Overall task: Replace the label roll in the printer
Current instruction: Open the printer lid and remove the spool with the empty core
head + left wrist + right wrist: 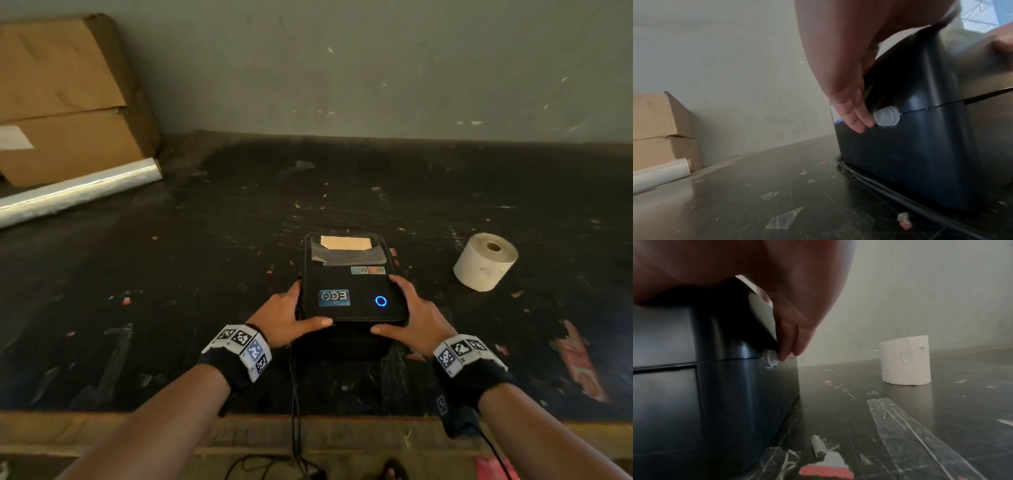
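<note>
**Both hands on the printer's sides**

The black printer sits near the front edge of the dark table, its lid down and a blue ring light glowing on top. I have it between my two hands. My left hand lies flat along its left side, fingers straight and close together, pointing down the wall of the case; the fingertips rest just beside the pale round button at the lid seam, touching its edge. My thumb runs along the front top edge. My right hand mirrors it on the right side: fingers straight, pointing down, their tips against the matching grey button, thumb laid over the front rim. Neither hand curls around anything; both press flat against the case.

The white label roll stands on end on the table, off to the right of the printer and well apart from my right hand. A black cable runs out beside the printer's base. Tape scraps litter the tabletop. At the far left a cardboard box leans by the wall with a shiny film roll lying in front of it.
</note>
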Motion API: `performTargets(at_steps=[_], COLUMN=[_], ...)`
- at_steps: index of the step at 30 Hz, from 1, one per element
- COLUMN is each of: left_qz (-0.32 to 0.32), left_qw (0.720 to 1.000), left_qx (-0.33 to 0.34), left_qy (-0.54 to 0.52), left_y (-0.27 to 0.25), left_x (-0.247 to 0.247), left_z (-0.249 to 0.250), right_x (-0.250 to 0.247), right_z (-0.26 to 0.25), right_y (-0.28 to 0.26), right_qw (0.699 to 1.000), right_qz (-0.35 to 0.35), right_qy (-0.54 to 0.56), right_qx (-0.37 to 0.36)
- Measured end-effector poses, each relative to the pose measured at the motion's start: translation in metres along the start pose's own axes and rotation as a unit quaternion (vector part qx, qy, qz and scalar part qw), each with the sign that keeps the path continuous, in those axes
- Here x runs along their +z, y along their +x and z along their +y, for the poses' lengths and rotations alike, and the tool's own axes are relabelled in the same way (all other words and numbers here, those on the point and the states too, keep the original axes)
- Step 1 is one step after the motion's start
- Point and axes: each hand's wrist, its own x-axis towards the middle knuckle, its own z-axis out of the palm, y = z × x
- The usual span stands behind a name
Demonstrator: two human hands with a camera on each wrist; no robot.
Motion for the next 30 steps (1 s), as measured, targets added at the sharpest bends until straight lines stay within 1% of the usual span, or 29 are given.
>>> performTargets(at_steps=[3, 7, 12, 15, 22, 26, 30], left_qz=[-0.009, 0.004, 0.01, 0.017, 0.031, 0.04, 0.036], left_qw=[1.0, 1.0, 1.0, 1.0, 0.999, 0.998, 0.998], left_qx=[-0.008, -0.006, -0.008, -0.012, -0.005, -0.006, -0.006], left_qy=[0.005, 0.002, 0.006, 0.017, 0.034, 0.044, 0.041], left_y=[0.001, 0.001, 0.002, 0.001, 0.003, 0.001, 0.0], left_x=[0.006, 0.012, 0.014, 0.015, 0.018, 0.017, 0.016], left_z=[-0.007, -0.014, -0.016, -0.016, -0.011, -0.009, -0.008], right_x=[0.004, 0.008, 0.013, 0.017, 0.015, 0.011, 0.011], right_z=[0.003, 0.006, 0.006, 0.009, 0.009, 0.008, 0.009], right_y=[-0.004, -0.003, -0.004, -0.004, -0.005, -0.003, -0.003], right_qw=[1.0, 1.0, 0.998, 0.997, 0.996, 0.998, 0.998], right_qz=[0.012, 0.025, 0.045, 0.057, 0.061, 0.044, 0.05], right_qy=[-0.005, 0.0, 0.049, 0.058, 0.062, 0.048, 0.039], right_qx=[-0.005, -0.005, 0.014, -0.003, -0.026, -0.022, -0.02])
